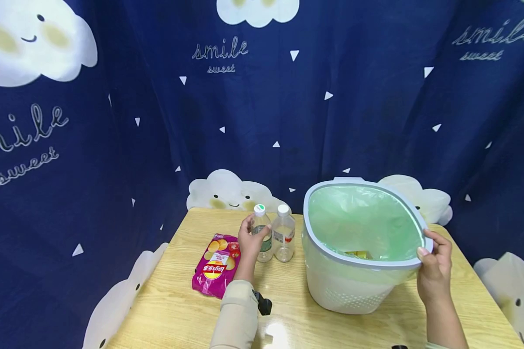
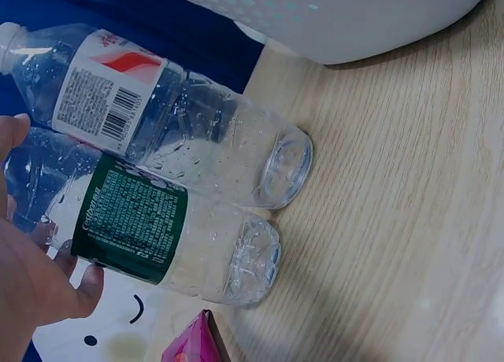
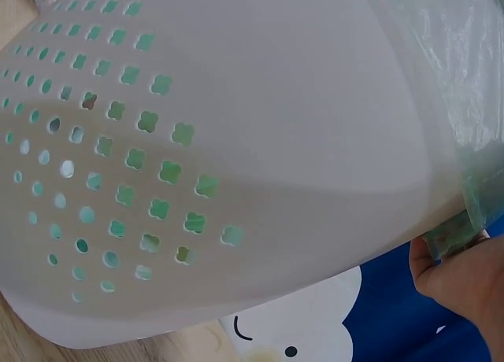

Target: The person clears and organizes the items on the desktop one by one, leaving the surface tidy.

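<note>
My left hand (image 1: 252, 238) grips a clear plastic bottle (image 2: 222, 256) with a dark green label and a white cap, its fingers round the upper body. Right beside it stands a second clear bottle (image 1: 284, 235) with a white and red label. My right hand (image 1: 435, 266) holds the rim of a white trash bin (image 1: 345, 291) at its right side, thumb on top. A pale green bag (image 1: 358, 213) lines the bin and hangs over the outside under the grey rim. Inside, low down, lies a yellow wrapper (image 1: 359, 254).
A purple chip bag (image 1: 216, 266) lies on the wooden table (image 1: 166, 295), left of my left forearm. Behind the table hangs a dark blue curtain (image 1: 253, 111) with clouds and white triangles. The bin's lower wall has rows of small holes (image 3: 147, 121).
</note>
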`<action>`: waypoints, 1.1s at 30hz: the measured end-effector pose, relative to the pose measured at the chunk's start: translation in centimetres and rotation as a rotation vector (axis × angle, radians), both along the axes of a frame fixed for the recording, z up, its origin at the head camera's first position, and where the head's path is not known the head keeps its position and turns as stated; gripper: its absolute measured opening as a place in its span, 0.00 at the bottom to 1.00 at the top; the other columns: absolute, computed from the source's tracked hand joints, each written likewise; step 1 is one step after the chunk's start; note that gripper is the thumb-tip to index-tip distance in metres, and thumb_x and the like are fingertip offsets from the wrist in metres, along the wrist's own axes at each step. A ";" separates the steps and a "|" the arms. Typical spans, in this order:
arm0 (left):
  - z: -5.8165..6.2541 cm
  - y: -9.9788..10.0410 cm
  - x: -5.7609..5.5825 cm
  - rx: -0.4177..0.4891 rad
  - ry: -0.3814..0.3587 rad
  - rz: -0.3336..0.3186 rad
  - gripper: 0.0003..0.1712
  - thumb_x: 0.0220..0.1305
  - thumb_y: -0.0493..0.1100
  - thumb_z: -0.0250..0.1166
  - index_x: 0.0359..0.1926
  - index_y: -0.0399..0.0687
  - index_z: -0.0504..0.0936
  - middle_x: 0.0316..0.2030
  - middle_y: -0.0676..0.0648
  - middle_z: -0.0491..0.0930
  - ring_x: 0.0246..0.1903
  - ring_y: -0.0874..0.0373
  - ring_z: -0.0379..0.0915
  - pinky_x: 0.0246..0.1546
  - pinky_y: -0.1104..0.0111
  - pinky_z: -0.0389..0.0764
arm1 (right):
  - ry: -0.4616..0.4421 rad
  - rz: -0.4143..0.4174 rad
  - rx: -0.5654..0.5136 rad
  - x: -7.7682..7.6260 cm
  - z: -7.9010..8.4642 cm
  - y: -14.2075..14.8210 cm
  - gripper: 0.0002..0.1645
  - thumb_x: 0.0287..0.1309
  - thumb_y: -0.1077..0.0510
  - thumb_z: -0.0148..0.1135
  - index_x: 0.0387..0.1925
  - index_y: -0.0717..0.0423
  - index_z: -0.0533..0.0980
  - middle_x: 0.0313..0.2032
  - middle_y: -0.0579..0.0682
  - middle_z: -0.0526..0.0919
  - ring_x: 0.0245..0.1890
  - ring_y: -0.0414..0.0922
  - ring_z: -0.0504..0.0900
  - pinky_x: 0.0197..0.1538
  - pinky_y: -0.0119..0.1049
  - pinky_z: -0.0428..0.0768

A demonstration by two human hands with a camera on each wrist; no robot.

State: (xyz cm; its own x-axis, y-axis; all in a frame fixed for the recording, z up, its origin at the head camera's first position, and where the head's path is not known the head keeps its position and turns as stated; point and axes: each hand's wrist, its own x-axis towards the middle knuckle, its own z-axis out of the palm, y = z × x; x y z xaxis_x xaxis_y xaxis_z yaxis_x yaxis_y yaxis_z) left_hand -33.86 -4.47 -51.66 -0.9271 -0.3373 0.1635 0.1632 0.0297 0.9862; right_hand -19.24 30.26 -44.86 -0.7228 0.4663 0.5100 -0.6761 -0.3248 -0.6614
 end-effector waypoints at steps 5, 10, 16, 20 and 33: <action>0.5 0.1 0.9 0.024 0.002 0.027 0.33 0.40 0.40 0.76 0.52 0.49 0.77 0.48 0.45 0.75 0.50 0.48 0.67 0.51 0.52 0.66 | -0.029 -0.031 -0.005 0.0 0.2 0.0 0.24 0.48 0.71 0.46 0.50 0.62 0.70 0.40 0.55 0.72 0.36 0.42 0.75 0.36 0.26 0.74; 1.0 0.2 2.0 0.021 0.013 0.066 0.34 0.38 0.39 0.76 0.52 0.48 0.77 0.47 0.45 0.76 0.49 0.49 0.68 0.50 0.52 0.67 | 0.021 0.006 -0.001 0.0 0.2 0.1 0.24 0.49 0.72 0.45 0.51 0.63 0.68 0.42 0.56 0.72 0.37 0.42 0.74 0.37 0.26 0.75; 1.8 -0.1 3.7 0.048 -0.005 0.066 0.35 0.40 0.37 0.75 0.54 0.45 0.75 0.50 0.41 0.75 0.51 0.47 0.67 0.52 0.52 0.66 | 0.002 -0.001 0.004 -0.2 0.0 0.2 0.24 0.49 0.72 0.45 0.51 0.63 0.69 0.41 0.57 0.71 0.36 0.42 0.74 0.36 0.26 0.75; 2.2 0.1 4.4 0.080 0.002 0.058 0.35 0.40 0.36 0.75 0.54 0.43 0.74 0.50 0.40 0.74 0.53 0.47 0.66 0.54 0.52 0.65 | 0.005 0.001 -0.001 -0.2 0.4 0.1 0.24 0.48 0.71 0.46 0.51 0.62 0.69 0.41 0.57 0.71 0.37 0.43 0.74 0.36 0.26 0.75; 3.4 0.5 6.4 0.142 0.057 0.031 0.35 0.40 0.35 0.75 0.53 0.41 0.74 0.49 0.39 0.73 0.52 0.42 0.66 0.53 0.50 0.64 | -0.008 -0.013 -0.005 0.0 -0.1 0.1 0.24 0.48 0.72 0.45 0.50 0.62 0.70 0.41 0.56 0.71 0.37 0.43 0.73 0.36 0.26 0.75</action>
State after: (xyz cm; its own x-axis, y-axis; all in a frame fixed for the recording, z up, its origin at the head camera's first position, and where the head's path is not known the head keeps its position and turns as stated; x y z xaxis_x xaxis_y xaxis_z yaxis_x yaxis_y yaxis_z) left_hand -27.46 -3.96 -48.30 -0.9065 -0.3890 0.1643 0.2201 -0.1033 0.9700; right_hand -19.25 30.36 -44.91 -0.7206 0.4784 0.5019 -0.6752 -0.3192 -0.6651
